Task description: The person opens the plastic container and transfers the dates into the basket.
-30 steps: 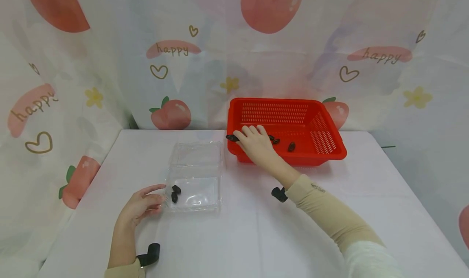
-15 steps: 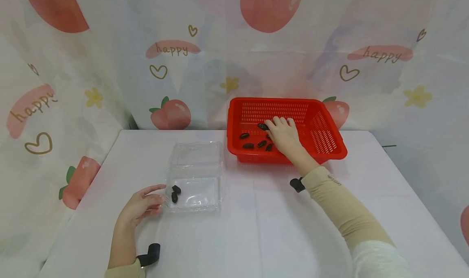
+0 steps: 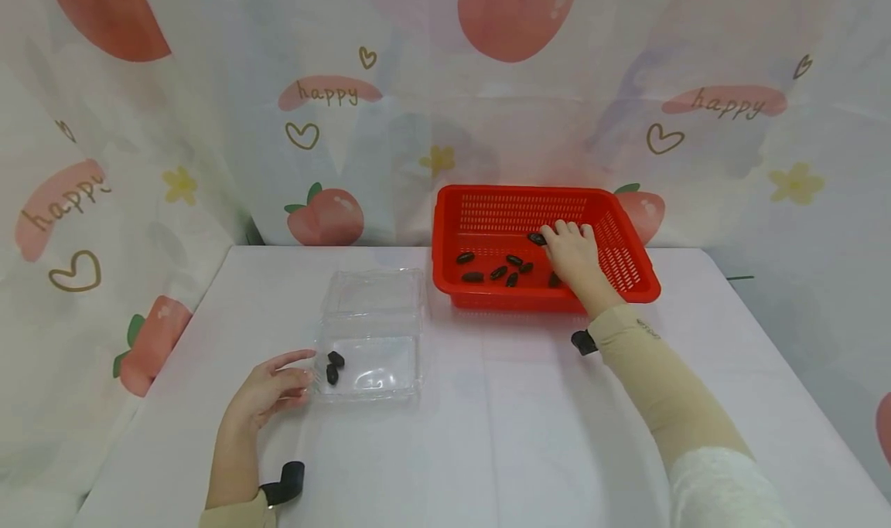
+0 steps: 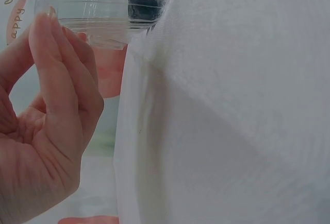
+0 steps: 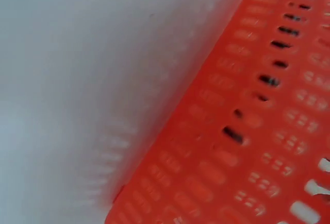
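Note:
Inside the red plastic basket [image 3: 508, 304], my right hand [image 3: 574, 257] pinches a dark, oval, date-like fruit [image 3: 537, 239] at its fingertips. Several more such fruits, such as the dark oval fruit [image 3: 472, 277], lie on the basket floor. The right wrist view shows only the slotted basket wall [image 5: 206, 147], with dark shapes through the slots. My left hand [image 3: 267, 393] holds the left edge of a clear plastic clamshell box [image 3: 379, 393], its bent fingers [image 4: 46, 54] at the rim. Two dark fruits [image 3: 332, 374] sit at the box's left side.
A white cloth covers the table [image 3: 431, 466]. The box's lid [image 3: 374, 292] lies folded back toward the rear. Behind the basket hangs a printed curtain [image 3: 390, 157] with peaches and hearts. A black wrist camera [image 3: 284, 483] sits on the left wrist.
My right hand has moved right across the basket from its left rim, carrying the dark fruit with it and uncovering other fruits. The left hand and box have stayed still.

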Action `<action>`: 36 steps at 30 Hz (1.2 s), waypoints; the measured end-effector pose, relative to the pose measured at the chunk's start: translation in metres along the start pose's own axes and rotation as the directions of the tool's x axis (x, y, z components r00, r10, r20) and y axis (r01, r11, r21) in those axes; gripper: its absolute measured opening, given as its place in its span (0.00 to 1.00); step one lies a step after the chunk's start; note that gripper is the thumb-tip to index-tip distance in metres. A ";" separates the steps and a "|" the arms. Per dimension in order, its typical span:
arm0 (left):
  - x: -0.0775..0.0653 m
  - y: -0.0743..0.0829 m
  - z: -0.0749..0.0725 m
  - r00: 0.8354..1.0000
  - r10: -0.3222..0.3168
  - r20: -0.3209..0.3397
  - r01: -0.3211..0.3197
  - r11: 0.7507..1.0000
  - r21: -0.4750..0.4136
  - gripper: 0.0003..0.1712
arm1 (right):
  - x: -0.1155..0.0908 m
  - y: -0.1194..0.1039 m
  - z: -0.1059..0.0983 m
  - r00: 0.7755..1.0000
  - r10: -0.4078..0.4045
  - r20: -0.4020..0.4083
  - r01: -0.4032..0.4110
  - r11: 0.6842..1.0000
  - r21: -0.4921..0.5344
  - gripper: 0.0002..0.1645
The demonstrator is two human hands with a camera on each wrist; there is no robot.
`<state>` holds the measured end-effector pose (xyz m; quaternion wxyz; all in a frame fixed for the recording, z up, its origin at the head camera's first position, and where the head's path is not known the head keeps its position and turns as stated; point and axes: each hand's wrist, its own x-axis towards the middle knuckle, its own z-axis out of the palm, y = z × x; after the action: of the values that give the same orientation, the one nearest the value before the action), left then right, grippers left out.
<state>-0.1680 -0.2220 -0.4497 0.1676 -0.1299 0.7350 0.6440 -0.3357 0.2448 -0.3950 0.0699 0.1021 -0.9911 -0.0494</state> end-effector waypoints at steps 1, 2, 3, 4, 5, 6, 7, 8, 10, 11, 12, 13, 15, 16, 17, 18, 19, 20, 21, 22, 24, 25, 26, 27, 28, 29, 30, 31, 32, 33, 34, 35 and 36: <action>0.000 0.000 0.000 1.000 0.001 0.000 -0.001 1.000 0.000 0.31 | 0.000 0.001 0.000 1.000 0.002 0.016 -0.002 1.000 -0.007 0.21; 0.000 0.000 0.000 1.000 0.002 -0.002 -0.002 1.000 -0.001 0.30 | 0.000 0.002 0.000 1.000 0.002 0.029 -0.002 1.000 -0.014 0.22; 0.000 0.001 0.000 1.000 0.004 -0.001 -0.004 1.000 0.000 0.30 | 0.000 0.003 0.001 0.999 0.002 0.042 -0.001 1.000 -0.019 0.22; 0.000 0.001 0.000 1.000 0.006 0.002 -0.006 1.000 -0.001 0.30 | 0.000 0.004 0.000 0.998 0.002 0.056 -0.001 1.000 -0.023 0.23; 0.000 0.000 0.000 1.000 0.013 0.008 -0.013 1.000 0.001 0.30 | 0.001 0.004 0.000 0.998 0.002 0.065 0.000 1.000 -0.026 0.23; 0.000 0.001 0.000 1.000 0.012 0.005 -0.012 1.000 0.001 0.30 | 0.001 0.004 0.000 0.997 0.000 0.072 0.002 1.000 -0.028 0.23; 0.001 0.001 -0.001 1.000 0.010 0.003 -0.010 1.000 0.002 0.30 | 0.002 0.005 0.001 0.997 0.000 0.077 0.003 1.000 -0.030 0.24; 0.001 0.001 -0.001 1.000 0.012 0.003 -0.012 1.000 0.003 0.29 | 0.002 0.005 0.001 0.997 0.000 0.082 0.003 0.999 -0.034 0.24; 0.001 0.001 0.000 1.000 0.009 0.000 -0.009 1.000 0.009 0.29 | 0.003 0.005 0.002 0.996 0.003 0.091 0.001 0.999 -0.039 0.24; 0.001 0.001 0.000 1.000 0.007 -0.004 -0.007 1.000 0.013 0.29 | 0.004 0.005 0.002 0.996 0.004 0.094 0.000 0.999 -0.044 0.24; 0.001 0.001 0.000 1.000 0.004 -0.009 -0.004 1.000 0.015 0.29 | 0.004 0.005 0.003 0.995 0.005 0.097 -0.001 0.999 -0.046 0.24; 0.001 0.001 0.000 1.000 0.007 -0.006 -0.007 1.000 0.017 0.29 | 0.004 0.006 0.004 0.995 0.005 0.097 -0.001 0.999 -0.046 0.23; 0.000 0.001 0.000 1.000 0.005 -0.009 -0.005 1.000 0.016 0.29 | 0.004 0.006 0.005 0.996 0.002 0.094 0.002 0.999 -0.045 0.22; 0.000 0.001 0.000 1.000 0.006 -0.008 -0.006 1.000 0.014 0.29 | 0.004 0.006 0.005 0.996 0.000 0.090 0.004 0.999 -0.043 0.22; 0.000 0.001 0.000 1.000 0.005 -0.010 -0.005 1.000 0.013 0.29 | 0.004 0.006 0.006 0.996 -0.003 0.086 0.007 0.999 -0.041 0.21; 0.000 0.001 0.000 1.000 0.003 -0.012 -0.003 1.000 0.010 0.30 | 0.004 0.006 0.006 0.997 -0.004 0.082 0.008 0.999 -0.039 0.21; 0.000 0.001 0.000 1.000 0.004 -0.012 -0.004 1.000 0.009 0.30 | 0.004 0.005 0.006 0.997 -0.005 0.079 0.008 0.999 -0.037 0.21; 0.000 0.001 0.000 1.000 0.003 -0.014 -0.003 1.000 0.008 0.30 | 0.004 0.005 0.006 0.997 -0.005 0.076 0.008 0.999 -0.037 0.21; 0.000 0.002 0.001 1.000 0.002 -0.015 -0.002 1.000 0.008 0.30 | 0.004 0.005 0.007 0.997 -0.005 0.074 0.008 0.999 -0.035 0.21; 0.000 0.001 0.000 1.000 0.004 -0.014 -0.004 1.000 0.008 0.30 | 0.004 0.005 0.007 0.997 -0.005 0.074 0.008 0.999 -0.036 0.21; 0.000 0.001 0.000 1.000 0.005 -0.012 -0.005 1.000 0.007 0.31 | 0.004 0.005 0.007 0.997 0.000 0.076 0.002 0.999 -0.034 0.21; 0.000 0.001 0.000 1.000 0.007 -0.009 -0.007 1.000 0.006 0.31 | 0.004 0.005 0.008 0.997 0.002 0.078 0.001 0.999 -0.033 0.21; 0.000 0.001 0.000 1.000 0.007 -0.009 -0.007 1.000 0.005 0.31 | 0.005 0.005 0.008 0.997 0.003 0.080 0.000 0.999 -0.033 0.21; 0.000 0.001 0.000 1.000 0.006 -0.009 -0.006 1.000 0.004 0.31 | 0.005 0.005 0.008 0.997 0.003 0.082 -0.001 1.000 -0.031 0.21; 0.000 0.001 0.000 1.000 0.006 -0.007 -0.006 1.000 0.005 0.31 | 0.005 0.005 0.008 0.997 0.004 0.083 -0.002 1.000 -0.030 0.21; 0.000 0.001 0.000 1.000 0.006 -0.006 -0.006 1.000 0.006 0.31 | 0.005 0.005 0.008 0.997 0.007 0.080 -0.005 1.000 -0.025 0.21; 0.000 0.000 0.000 1.000 0.007 -0.005 -0.007 1.000 0.008 0.30 | 0.005 0.005 0.007 0.997 0.005 0.075 -0.004 1.000 -0.021 0.21; 0.000 0.000 0.000 1.000 0.007 -0.005 -0.007 1.000 0.010 0.30 | 0.005 0.005 0.007 0.998 0.005 0.069 -0.004 1.000 -0.018 0.21; 0.000 0.000 0.000 1.000 0.006 -0.005 -0.006 1.000 0.011 0.30 | 0.005 0.005 0.006 0.998 0.004 0.066 -0.003 1.000 -0.014 0.21; 0.000 0.000 0.000 1.000 0.005 -0.008 -0.005 1.000 0.011 0.30 | 0.005 0.004 0.005 0.998 0.001 0.056 -0.001 1.000 -0.008 0.21; 0.000 0.000 0.000 1.000 0.003 -0.011 -0.003 1.000 0.011 0.30 | 0.004 0.003 0.003 0.999 0.000 0.048 0.000 1.000 -0.003 0.22; 0.000 0.000 0.001 1.000 0.004 -0.013 -0.004 1.000 0.010 0.30 | 0.004 0.001 0.001 0.999 -0.005 0.035 0.005 1.000 0.002 0.21; 0.000 0.000 0.001 1.000 0.001 -0.017 -0.001 1.000 0.009 0.30 | 0.004 -0.001 0.000 1.000 -0.012 0.021 0.012 1.000 0.002 0.21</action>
<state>-0.1678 -0.2212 -0.4492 0.1616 -0.1343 0.7393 0.6397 -0.3398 0.2432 -0.3941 0.0589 0.1076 -0.9912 -0.0498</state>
